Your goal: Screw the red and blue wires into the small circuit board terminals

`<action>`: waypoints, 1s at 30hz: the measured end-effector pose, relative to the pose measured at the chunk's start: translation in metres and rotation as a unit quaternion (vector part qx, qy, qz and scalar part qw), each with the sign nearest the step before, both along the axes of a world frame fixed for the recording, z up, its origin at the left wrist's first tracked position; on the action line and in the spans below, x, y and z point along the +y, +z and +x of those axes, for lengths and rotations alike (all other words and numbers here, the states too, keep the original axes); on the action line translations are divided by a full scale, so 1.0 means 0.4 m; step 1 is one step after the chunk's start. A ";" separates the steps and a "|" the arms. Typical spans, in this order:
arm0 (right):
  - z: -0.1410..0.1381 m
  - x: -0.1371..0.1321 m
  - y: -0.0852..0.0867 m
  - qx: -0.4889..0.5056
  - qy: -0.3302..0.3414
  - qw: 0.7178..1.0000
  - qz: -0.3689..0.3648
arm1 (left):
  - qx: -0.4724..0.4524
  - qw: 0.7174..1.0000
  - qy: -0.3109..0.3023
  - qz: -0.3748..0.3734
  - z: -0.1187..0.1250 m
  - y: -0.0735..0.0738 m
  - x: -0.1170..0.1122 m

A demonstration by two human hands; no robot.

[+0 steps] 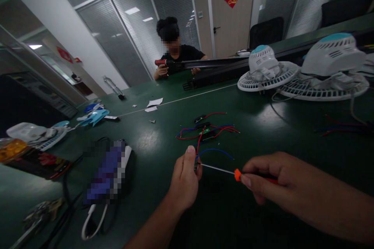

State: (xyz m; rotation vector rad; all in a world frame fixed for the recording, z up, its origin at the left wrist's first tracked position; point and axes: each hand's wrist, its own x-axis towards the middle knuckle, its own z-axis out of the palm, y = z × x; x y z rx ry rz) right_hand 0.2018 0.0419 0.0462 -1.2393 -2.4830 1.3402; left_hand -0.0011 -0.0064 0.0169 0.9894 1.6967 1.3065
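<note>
My left hand (pixel 184 177) pinches a small circuit board (pixel 196 164), mostly hidden by the fingers. From it a red wire (pixel 200 142) rises and a blue wire (pixel 216 149) curves to the right. My right hand (pixel 273 179) is closed round the orange-red handle of a screwdriver (pixel 217 169). Its thin metal shaft points left, with the tip at the board; whether it sits in a screw is too small to tell. Just beyond my left hand lie several more small boards (pixel 207 134) with red and blue wires.
White fan parts (pixel 264 68) stand at the right, with loose wires (pixel 344 128) nearby. At the left are a drink bottle (pixel 32 159), a blurred purple object (pixel 106 173), and cables. Across the green table (pixel 152 144), a person (pixel 184 52) holds a red power drill (pixel 161 62) against a long black part.
</note>
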 end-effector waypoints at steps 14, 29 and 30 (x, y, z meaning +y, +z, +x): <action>-0.007 -0.002 0.002 0.015 -0.009 1.000 -0.019 | 0.030 0.999 -0.006 -0.011 0.000 0.009 0.001; -0.012 -0.010 0.029 0.029 -0.037 0.999 -0.022 | 0.022 1.000 -0.007 -0.019 -0.004 0.011 -0.001; -0.012 -0.011 0.031 0.033 -0.037 0.999 -0.019 | 0.018 1.000 -0.003 -0.019 -0.002 0.014 0.000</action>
